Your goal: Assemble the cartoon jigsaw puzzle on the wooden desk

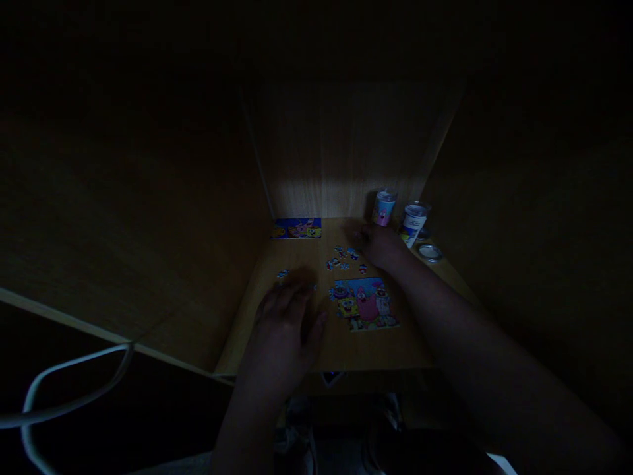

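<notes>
On the wooden surface lies a partly joined jigsaw puzzle (366, 305) with cartoon figures; its left edge is uneven. Left of it, my left hand (284, 323) is palm down with the thumb apart from the fingers, close to a loose puzzle piece (283, 273). Beyond the joined part is a scatter of loose puzzle pieces (341, 262), several in all. My right hand (380, 245) reaches past them, just in front of a picture-wrapped canister (384, 206). Its fingers are dark and blurred, so what they hold, if anything, does not show.
A second clear-topped canister (413, 223) stands at the right, with a round metal lid (429, 252) beside it. A finished-looking picture strip (297, 228) lies at the back left. Wooden panels enclose the surface, and a white cable (74, 363) hangs at lower left. Light is very dim.
</notes>
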The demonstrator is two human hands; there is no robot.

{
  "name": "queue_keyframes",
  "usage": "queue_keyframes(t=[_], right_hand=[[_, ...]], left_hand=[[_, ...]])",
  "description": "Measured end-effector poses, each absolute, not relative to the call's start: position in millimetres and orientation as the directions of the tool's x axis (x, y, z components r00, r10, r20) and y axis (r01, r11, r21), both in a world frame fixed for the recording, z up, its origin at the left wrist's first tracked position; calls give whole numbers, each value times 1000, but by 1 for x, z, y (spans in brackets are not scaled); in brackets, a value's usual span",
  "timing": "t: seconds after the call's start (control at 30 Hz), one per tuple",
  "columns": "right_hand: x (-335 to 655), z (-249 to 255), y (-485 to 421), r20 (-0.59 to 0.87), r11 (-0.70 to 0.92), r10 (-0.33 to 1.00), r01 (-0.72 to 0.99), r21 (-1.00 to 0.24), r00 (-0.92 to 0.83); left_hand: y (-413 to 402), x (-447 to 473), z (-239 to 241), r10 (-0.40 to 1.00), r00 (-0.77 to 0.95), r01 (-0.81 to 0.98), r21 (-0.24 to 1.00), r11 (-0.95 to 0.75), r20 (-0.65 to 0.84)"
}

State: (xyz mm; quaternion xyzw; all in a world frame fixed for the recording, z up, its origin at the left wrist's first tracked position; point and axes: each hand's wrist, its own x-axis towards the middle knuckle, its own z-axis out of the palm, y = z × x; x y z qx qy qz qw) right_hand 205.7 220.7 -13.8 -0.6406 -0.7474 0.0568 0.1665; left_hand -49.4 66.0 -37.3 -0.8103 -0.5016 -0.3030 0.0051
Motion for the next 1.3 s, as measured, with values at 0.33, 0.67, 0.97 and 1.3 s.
queue_keyframes(t=[0.33,0.67,0.97,1.3], right_hand=[[198,-26,220,217,499,866,744,-444,-450],[206,-10,213,93,474,868,759,-446,-487],[212,-12,217,36,515,815,694,-503,-579],[209,-12,213,104,578,779,645,-500,-618]], left_hand=[[56,-51,-27,763,417,713,343,-612,495],[47,-56,-30,718,431,659,353,-664,546],[48,-53,-31,721,420,670,348,-656,551],[48,-53,-31,729,421,670,357,-651,539]])
